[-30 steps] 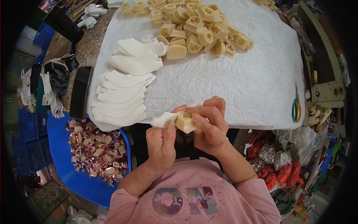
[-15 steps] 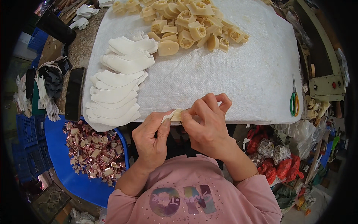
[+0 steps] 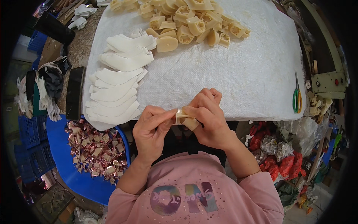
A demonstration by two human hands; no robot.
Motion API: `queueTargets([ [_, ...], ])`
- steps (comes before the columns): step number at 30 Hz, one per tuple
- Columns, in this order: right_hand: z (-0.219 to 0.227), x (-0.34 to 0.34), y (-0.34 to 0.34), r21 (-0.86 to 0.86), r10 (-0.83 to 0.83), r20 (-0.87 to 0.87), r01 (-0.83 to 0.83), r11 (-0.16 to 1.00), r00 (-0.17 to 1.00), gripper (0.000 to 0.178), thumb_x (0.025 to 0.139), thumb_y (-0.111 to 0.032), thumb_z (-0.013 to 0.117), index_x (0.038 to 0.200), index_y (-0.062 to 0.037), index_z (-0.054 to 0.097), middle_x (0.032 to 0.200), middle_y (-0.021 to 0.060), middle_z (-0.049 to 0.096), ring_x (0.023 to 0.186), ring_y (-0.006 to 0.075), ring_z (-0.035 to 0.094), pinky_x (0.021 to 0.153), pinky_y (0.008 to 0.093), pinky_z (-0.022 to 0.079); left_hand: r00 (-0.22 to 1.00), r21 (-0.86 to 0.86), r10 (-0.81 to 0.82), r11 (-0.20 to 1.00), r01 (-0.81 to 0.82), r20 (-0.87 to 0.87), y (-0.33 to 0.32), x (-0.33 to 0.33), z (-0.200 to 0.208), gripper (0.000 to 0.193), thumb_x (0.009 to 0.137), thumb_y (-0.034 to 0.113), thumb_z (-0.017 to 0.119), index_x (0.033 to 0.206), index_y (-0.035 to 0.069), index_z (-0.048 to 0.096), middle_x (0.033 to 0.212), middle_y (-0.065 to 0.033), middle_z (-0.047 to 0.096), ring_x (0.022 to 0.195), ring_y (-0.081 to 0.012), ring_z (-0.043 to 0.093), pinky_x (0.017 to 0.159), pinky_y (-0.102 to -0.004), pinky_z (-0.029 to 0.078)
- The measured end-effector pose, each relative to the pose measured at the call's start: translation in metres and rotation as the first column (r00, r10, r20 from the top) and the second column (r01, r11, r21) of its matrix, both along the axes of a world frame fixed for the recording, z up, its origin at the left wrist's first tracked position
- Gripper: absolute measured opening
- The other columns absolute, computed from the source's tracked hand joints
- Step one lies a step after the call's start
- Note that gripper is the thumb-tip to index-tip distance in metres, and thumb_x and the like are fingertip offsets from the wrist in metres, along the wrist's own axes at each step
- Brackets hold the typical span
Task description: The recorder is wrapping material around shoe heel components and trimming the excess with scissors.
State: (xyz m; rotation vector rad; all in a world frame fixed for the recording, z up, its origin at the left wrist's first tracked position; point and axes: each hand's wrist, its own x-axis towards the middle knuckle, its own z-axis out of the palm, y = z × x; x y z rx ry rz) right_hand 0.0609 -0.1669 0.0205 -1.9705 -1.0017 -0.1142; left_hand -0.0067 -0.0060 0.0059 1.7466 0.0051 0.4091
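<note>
Near the front edge of the white-covered work surface, my right hand (image 3: 209, 117) is closed around a small beige shoe heel (image 3: 191, 123). A pale strip, seemingly a white cover piece (image 3: 180, 114), lies along the heel's upper side. The fingertips of my left hand (image 3: 152, 125) pinch at the left end of this strip, against the heel. Fingers hide part of both. To the left lie overlapping curved white cover pieces (image 3: 113, 91) in a fanned row. At the far side is a heap of loose beige heels (image 3: 186, 24), some showing ribbed hollow ends.
A blue tub (image 3: 61, 164) at lower left holds many shiny rose-coloured pieces (image 3: 97, 151). A black phone (image 3: 75, 93) lies beside the white sheet (image 3: 223, 78). Green-and-orange-handled scissors (image 3: 297, 100) rest at its right edge. Red and clear plastic bags (image 3: 286, 167) are piled lower right.
The heel has turned in my hands, and its beige end now shows below my right fingers. My left fingers have shifted from a raised white flap to the strip's end against the heel.
</note>
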Motion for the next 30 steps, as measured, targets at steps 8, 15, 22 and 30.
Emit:
queueTargets([
  [8, -0.004, -0.006, -0.005, 0.106, 0.136, -0.189, -0.117, 0.987, 0.973, 0.032, 0.061, 0.006, 0.061, 0.090, -0.0074, 0.057, 0.078, 0.0061, 0.043, 0.079, 0.0233, 0.043, 0.075, 0.0357, 0.027, 0.963, 0.301, -0.109, 0.953, 0.031, 0.247, -0.003, 0.011, 0.000, 0.012, 0.081, 0.011, 0.066, 0.082, 0.000, 0.061, 0.061, -0.0058, 0.050, 0.057, -0.0189, 0.045, 0.051, -0.0287, 0.036],
  [15, -0.001, -0.009, -0.002, 0.055, 0.187, -0.187, -0.179, 0.982, 0.965, 0.035, 0.058, 0.006, 0.063, 0.090, -0.0073, 0.056, 0.080, 0.0058, 0.045, 0.079, 0.0241, 0.043, 0.076, 0.0356, 0.028, 0.964, 0.259, -0.167, 0.960, 0.110, 0.208, 0.000, 0.009, -0.005, 0.009, 0.080, 0.008, 0.067, 0.078, 0.002, 0.060, 0.062, -0.0057, 0.048, 0.057, -0.0216, 0.044, 0.052, -0.0314, 0.037],
  [22, 0.002, -0.007, 0.005, -0.032, 0.031, 0.097, -0.028, 0.999, 0.995, 0.031, 0.064, -0.001, 0.067, 0.093, -0.0076, 0.058, 0.094, 0.0068, 0.056, 0.088, 0.0247, 0.048, 0.080, 0.0396, 0.032, 0.936, 0.379, -0.053, 0.921, -0.089, 0.348, 0.010, 0.006, 0.001, 0.021, 0.064, -0.004, 0.070, 0.081, 0.005, 0.064, 0.072, -0.0031, 0.051, 0.069, -0.0217, 0.047, 0.060, -0.0300, 0.039],
  [30, -0.015, -0.024, -0.007, 0.282, -0.136, -0.347, 0.242, 0.928, 0.928, 0.021, 0.080, -0.006, 0.064, 0.099, -0.0041, 0.056, 0.100, 0.0130, 0.061, 0.086, 0.0209, 0.057, 0.073, 0.0303, 0.045, 0.923, 0.214, -0.005, 0.973, -0.084, 0.384, 0.018, 0.003, -0.001, 0.029, 0.063, -0.008, 0.069, 0.086, 0.009, 0.063, 0.078, -0.0051, 0.048, 0.074, -0.0218, 0.046, 0.060, -0.0291, 0.038],
])
